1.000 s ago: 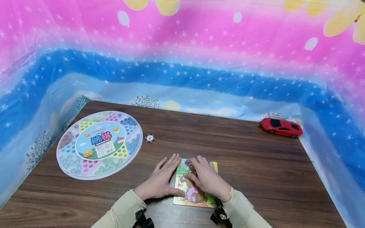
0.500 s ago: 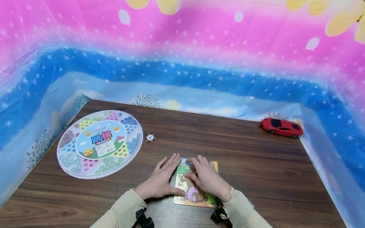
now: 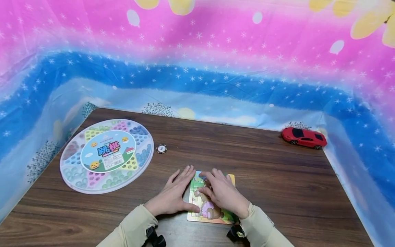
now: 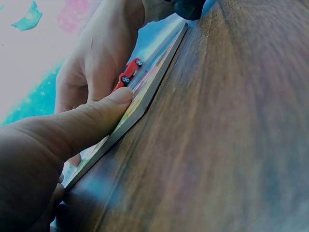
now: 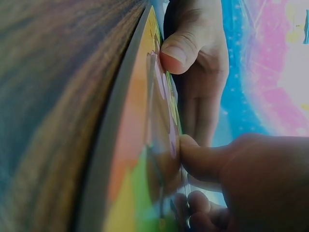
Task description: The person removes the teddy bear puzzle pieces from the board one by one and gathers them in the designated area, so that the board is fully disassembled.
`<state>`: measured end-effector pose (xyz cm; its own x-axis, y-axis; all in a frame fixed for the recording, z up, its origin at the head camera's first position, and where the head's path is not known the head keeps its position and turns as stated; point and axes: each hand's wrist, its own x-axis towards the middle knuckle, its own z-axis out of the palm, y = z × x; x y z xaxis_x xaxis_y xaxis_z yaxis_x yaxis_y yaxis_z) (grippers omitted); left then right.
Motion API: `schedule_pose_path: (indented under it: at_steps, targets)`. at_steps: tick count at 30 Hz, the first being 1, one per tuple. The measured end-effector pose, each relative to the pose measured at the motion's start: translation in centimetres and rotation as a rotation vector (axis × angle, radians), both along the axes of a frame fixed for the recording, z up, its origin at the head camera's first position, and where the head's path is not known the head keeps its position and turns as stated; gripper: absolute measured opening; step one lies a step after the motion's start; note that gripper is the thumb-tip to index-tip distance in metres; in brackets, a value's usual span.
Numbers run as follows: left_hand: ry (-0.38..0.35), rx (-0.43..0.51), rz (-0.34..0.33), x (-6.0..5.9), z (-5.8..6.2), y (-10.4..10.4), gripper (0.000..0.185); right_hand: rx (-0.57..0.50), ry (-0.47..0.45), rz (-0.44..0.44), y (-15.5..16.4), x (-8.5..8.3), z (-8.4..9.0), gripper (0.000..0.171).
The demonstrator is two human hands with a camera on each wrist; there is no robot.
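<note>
puzzle (image 3: 213,209) front-centre on table (image 3: 277,178) | game board (image 3: 106,156) left | car (image 3: 303,138) far right

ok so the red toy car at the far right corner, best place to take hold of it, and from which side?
Probably across its body, coming down from above with the right hand, thumb and fingers on the two long flanks. The red toy car is low and narrow, stands on its wheels on the table, side-on to the head camera, with open table in front; the backdrop sheet crowds its far side.
</note>
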<state>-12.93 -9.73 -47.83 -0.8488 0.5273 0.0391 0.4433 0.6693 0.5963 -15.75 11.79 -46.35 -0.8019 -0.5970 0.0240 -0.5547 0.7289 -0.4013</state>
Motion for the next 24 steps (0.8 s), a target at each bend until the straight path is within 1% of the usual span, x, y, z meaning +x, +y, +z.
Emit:
schedule_pose_path:
  at_steps: [6, 12, 18, 21, 24]
  targets:
    - [0.001, 0.003, -0.002, 0.04, 0.1, -0.02, 0.118, -0.015, -0.006, 0.008, -0.05, -0.11, 0.02, 0.044]
    - [0.014, 0.007, -0.004, 0.07, 0.05, 0.02, 0.117, -0.038, -0.047, 0.0, -0.04, -0.24, -0.02, 0.042]
    - [0.025, 0.007, -0.007, 0.04, -0.04, -0.02, 0.118, -0.045, -0.063, -0.003, -0.06, -0.28, 0.06, 0.043]
    - [0.028, 0.005, -0.008, 0.04, -0.06, -0.04, 0.118, -0.064, -0.079, -0.005, -0.02, -0.34, 0.06, 0.043]
    - [0.033, 0.0, -0.006, 0.03, -0.07, -0.05, 0.118, -0.106, -0.112, -0.011, 0.07, -0.43, 0.02, 0.043]
